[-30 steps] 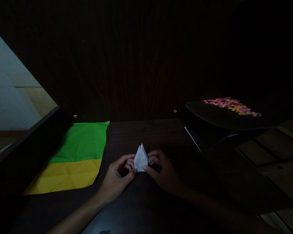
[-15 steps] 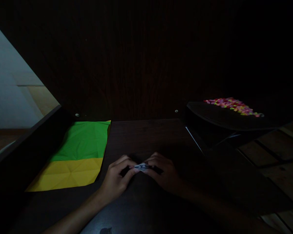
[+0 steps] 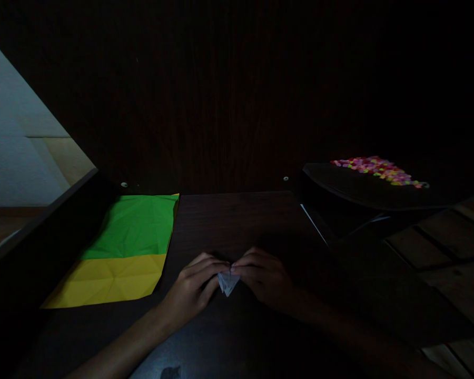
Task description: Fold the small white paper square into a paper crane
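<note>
A small white piece of folded paper [image 3: 228,284] is pinched between both hands just above the dark tabletop [image 3: 233,221]. My left hand [image 3: 195,281] grips its left side, fingers bent and closed. From the other side, my right hand [image 3: 263,276] holds the upper right part, its fingertips meeting those of the left. The paper's pointed lower end shows below the fingers; its top part is hidden behind them. Green paper [image 3: 130,226] and creased yellow paper [image 3: 114,281] lie to the left of my left hand.
A tall dark wooden panel [image 3: 221,95] rises behind the tabletop, and a low side board [image 3: 43,216] runs along the left. At the right, a string of pink, red and yellow beads or petals [image 3: 379,169] rests on a dark raised surface [image 3: 359,192].
The folded paper has turned from lying sideways between the fingertips to pointing down toward me. Both hands have drawn slightly closer, fingertips now together at its top.
</note>
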A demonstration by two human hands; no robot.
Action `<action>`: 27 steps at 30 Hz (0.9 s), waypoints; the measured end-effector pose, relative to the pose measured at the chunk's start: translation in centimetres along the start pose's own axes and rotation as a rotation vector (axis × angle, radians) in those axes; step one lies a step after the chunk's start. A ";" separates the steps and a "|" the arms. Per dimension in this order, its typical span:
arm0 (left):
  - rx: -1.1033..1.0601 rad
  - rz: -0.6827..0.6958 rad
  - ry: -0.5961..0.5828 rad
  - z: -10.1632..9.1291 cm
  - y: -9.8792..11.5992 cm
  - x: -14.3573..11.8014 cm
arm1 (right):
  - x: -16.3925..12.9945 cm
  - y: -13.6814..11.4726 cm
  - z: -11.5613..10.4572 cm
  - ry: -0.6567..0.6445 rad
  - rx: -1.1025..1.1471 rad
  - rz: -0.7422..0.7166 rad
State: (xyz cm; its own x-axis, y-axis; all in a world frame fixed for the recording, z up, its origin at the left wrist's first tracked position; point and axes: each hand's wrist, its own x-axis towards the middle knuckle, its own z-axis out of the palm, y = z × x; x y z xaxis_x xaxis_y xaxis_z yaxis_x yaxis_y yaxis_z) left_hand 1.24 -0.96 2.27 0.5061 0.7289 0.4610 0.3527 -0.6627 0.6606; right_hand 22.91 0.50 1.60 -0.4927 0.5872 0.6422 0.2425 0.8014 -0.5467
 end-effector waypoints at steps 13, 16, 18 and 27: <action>0.106 0.107 0.027 0.0 0.1 -0.1 | 0.4 -0.5 0.6 0.073 0.014 -0.050; 0.134 0.114 0.002 0.1 0.3 -0.1 | 0.5 -0.9 0.5 0.067 0.023 -0.052; 0.148 0.116 -0.010 0.2 0.3 -0.1 | 0.6 -1.0 0.5 0.067 0.022 -0.068; 0.173 0.144 -0.040 0.4 0.0 -0.3 | 0.2 -1.1 0.7 0.065 -0.005 -0.103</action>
State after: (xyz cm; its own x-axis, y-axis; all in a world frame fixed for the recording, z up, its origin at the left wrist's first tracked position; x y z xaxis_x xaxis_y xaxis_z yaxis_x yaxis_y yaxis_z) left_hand 1.43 -1.25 1.93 0.5905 0.6193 0.5174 0.4022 -0.7817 0.4767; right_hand 21.96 -0.31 1.96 -0.4600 0.5079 0.7283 0.1977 0.8582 -0.4737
